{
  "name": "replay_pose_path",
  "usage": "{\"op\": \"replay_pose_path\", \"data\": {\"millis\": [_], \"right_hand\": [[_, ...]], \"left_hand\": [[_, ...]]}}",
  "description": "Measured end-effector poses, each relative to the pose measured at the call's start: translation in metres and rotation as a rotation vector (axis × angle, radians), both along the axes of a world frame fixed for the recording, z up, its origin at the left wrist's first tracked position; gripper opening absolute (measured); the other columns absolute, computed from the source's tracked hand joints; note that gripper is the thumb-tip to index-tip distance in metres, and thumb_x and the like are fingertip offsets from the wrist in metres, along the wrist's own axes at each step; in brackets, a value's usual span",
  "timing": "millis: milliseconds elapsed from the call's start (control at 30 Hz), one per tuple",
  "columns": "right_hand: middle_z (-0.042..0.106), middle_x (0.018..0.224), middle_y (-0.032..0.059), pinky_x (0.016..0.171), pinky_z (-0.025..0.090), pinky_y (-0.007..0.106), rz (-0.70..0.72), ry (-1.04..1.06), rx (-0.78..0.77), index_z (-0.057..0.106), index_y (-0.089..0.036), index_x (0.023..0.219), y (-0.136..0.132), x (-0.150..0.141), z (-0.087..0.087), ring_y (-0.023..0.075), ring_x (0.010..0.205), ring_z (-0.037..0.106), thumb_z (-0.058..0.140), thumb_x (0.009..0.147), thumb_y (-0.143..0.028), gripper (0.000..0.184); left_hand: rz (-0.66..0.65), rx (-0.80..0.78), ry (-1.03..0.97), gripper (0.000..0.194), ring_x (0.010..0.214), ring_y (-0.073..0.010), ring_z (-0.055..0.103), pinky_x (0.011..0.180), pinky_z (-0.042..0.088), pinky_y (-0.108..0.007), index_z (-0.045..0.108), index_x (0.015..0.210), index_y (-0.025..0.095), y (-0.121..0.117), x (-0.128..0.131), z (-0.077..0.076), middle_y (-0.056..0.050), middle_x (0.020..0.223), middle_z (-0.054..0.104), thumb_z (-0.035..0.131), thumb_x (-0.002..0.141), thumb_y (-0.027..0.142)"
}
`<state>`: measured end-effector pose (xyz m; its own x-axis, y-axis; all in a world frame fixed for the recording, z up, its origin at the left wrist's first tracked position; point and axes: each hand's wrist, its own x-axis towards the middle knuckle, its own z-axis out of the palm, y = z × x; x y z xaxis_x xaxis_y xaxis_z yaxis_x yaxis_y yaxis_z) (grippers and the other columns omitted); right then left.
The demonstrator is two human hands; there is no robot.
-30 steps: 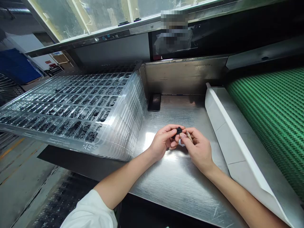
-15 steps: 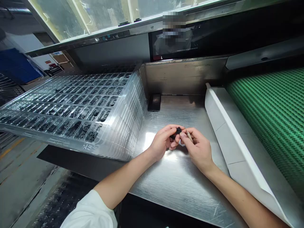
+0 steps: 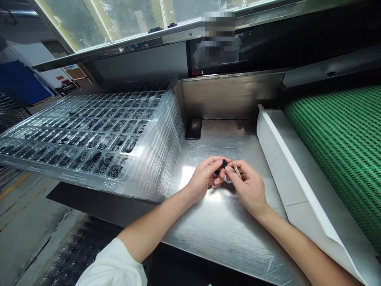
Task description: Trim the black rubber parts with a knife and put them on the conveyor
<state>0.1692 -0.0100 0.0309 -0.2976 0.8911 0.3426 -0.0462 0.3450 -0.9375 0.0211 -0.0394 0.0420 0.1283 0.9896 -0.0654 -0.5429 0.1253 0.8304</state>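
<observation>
A scuffed grey floor (image 3: 32,234) with a yellow line (image 3: 13,187) spreads at 8 o'clock; a white wall (image 3: 29,55) stands at 10; cloudy, framed panels (image 3: 131,20) slant across 11 o'clock; a low metal wall (image 3: 232,95) rises at 1; light glares off the brushed-metal surface (image 3: 220,234) at 6 o'clock

White sleeve (image 3: 114,264), bare forearms (image 3: 159,224)

A small, rounded black part (image 3: 224,163) is pinched in the left hand (image 3: 203,177); just right of it, a slim pale tool (image 3: 237,170) slants in the right hand (image 3: 251,186).
</observation>
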Motion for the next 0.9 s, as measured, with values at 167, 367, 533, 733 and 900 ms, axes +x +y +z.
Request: {"op": "replay_pose_path", "data": {"millis": [167,367,533,733,900], "right_hand": [[0.065,0.074,0.0010,0.062,0.053,0.028,-0.030,-0.052,0.021,0.067,-0.023,0.088,0.0010,0.0011,-0.0030,0.0195,0.066,0.060,0.067,0.101,-0.048,0.027],[0.068,0.078,0.0007,0.069,0.050,0.029,-0.045,-0.090,0.050,0.068,-0.023,0.089,0.0028,0.0031,-0.0069,0.0197,0.071,0.063,0.065,0.102,-0.046,0.027],[0.068,0.077,0.0003,0.068,0.049,0.029,-0.036,-0.089,0.046,0.068,-0.023,0.091,0.0028,0.0034,-0.0068,0.0198,0.070,0.063,0.065,0.102,-0.046,0.026],[0.069,0.079,0.0002,0.069,0.049,0.029,-0.026,-0.084,0.036,0.068,-0.023,0.091,0.0030,0.0037,-0.0070,0.0196,0.071,0.063,0.065,0.102,-0.045,0.025],[0.069,0.079,0.0013,0.068,0.048,0.030,-0.028,-0.097,0.031,0.068,-0.023,0.091,0.0034,0.0032,-0.0070,0.0205,0.072,0.063,0.065,0.101,-0.047,0.027]], "left_hand": [[0.010,0.018,0.020,0.041,0.049,-0.0060,0.042,0.043,0.027,-0.018,0.068,0.111,0.016,0.0007,0.0003,0.0000,0.003,0.070,0.054,0.078,0.088,0.048],[0.032,0.028,0.049,0.043,0.046,-0.0055,0.039,0.041,0.025,-0.017,0.067,0.110,0.015,0.0007,0.0015,0.0010,0.004,0.066,0.055,0.078,0.087,0.050],[0.055,0.040,0.086,0.048,0.045,-0.0054,0.038,0.040,0.024,-0.017,0.067,0.109,0.014,0.0011,0.0023,0.0020,0.004,0.065,0.055,0.079,0.086,0.054],[0.057,0.042,0.094,0.049,0.045,-0.0055,0.039,0.040,0.025,-0.017,0.067,0.110,0.014,0.0015,0.0025,0.0010,0.004,0.065,0.055,0.080,0.085,0.055],[0.056,0.037,0.093,0.048,0.044,-0.0054,0.040,0.039,0.025,-0.017,0.067,0.110,0.014,0.0010,0.0025,0.0015,0.004,0.066,0.056,0.079,0.085,0.053]]}}
